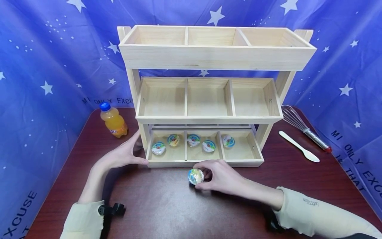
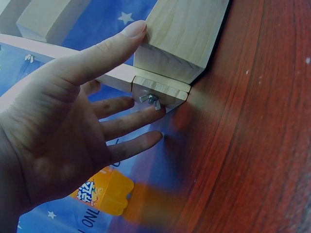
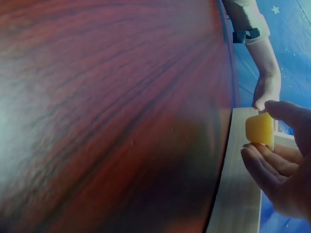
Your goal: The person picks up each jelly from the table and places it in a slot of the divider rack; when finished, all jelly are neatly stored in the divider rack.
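Note:
My right hand (image 1: 223, 176) pinches a small jelly cup (image 1: 195, 176) between thumb and fingers, just in front of the wooden shelf's bottom tray (image 1: 206, 164). In the right wrist view the cup's body (image 3: 259, 129) looks yellow. My left hand (image 1: 120, 156) is at the bottom tray's left front corner, its thumb touching the wood and its other fingers extended along the side. Two jelly cups (image 1: 158, 148) lie in the tray's left compartment, two more (image 1: 208, 146) in the middle one, and a single cup (image 1: 228, 141) in the right one.
Above are the middle tray (image 1: 209, 117) and top tray (image 1: 218, 58), each split into three compartments. An orange drink bottle (image 1: 114, 121) stands left of the shelf. A whisk (image 1: 307, 129) and a pale spoon (image 1: 298, 146) lie to its right. Starry blue cloth (image 1: 44, 59) hangs around the table.

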Motion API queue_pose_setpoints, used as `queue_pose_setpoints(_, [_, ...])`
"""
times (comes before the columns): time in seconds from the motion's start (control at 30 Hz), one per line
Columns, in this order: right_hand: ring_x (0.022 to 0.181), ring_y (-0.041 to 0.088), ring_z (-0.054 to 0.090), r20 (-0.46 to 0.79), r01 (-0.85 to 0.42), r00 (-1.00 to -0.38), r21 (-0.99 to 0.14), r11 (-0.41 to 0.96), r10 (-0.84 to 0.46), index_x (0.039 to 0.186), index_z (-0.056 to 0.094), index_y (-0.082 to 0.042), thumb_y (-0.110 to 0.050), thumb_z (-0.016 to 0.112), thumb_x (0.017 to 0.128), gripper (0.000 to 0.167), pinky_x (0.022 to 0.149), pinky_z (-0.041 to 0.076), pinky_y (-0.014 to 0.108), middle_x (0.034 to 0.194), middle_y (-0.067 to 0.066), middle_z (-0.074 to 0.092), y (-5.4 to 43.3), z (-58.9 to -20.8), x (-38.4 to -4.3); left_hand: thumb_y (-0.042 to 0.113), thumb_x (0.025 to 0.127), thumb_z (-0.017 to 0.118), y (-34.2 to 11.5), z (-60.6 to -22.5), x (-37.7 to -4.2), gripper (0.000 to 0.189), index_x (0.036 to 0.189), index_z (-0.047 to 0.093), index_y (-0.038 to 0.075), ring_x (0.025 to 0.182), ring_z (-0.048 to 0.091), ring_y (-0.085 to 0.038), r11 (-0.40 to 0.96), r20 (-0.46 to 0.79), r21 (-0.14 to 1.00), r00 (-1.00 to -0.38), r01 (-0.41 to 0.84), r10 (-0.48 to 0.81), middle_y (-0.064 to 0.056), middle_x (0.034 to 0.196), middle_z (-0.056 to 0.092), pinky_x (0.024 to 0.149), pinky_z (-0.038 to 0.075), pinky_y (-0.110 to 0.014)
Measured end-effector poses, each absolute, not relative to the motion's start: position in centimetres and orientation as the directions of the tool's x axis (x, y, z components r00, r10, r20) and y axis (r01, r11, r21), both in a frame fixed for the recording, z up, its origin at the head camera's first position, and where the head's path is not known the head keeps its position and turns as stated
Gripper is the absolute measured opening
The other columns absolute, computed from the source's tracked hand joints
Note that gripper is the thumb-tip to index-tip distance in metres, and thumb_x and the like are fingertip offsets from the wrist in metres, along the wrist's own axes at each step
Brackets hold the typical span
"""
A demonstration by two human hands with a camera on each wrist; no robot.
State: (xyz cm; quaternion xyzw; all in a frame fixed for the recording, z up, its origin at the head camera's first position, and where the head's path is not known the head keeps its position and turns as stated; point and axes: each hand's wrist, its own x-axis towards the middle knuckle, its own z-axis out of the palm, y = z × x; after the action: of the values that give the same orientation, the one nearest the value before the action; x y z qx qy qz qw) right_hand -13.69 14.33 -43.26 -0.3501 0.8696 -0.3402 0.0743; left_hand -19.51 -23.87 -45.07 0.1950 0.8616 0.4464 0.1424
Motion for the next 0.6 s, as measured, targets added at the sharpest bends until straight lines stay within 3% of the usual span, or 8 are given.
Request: queue_pose_setpoints(0.6, [0.075, 0.0, 0.069, 0.028, -0.428, -0.829, -0.674, 0.602, -0.558, 0.119, 0.074, -0.01, -0.025, 0.09, 0.077, 0.048, 0.069, 0.061, 0.021, 0.088, -0.007, 0.077, 18.3, -40.8, -14.6, 0.03, 0.078, 0.092, -23.8, -45.0, -19.5, 0.13, 0.161, -0.007, 0.051, 0.137, 0.052, -0.042, 0.531, -0.081, 0.823, -0.885, 0.2, 0.459, -0.009, 0.174, 0.013, 0.116, 0.04, -0.065])
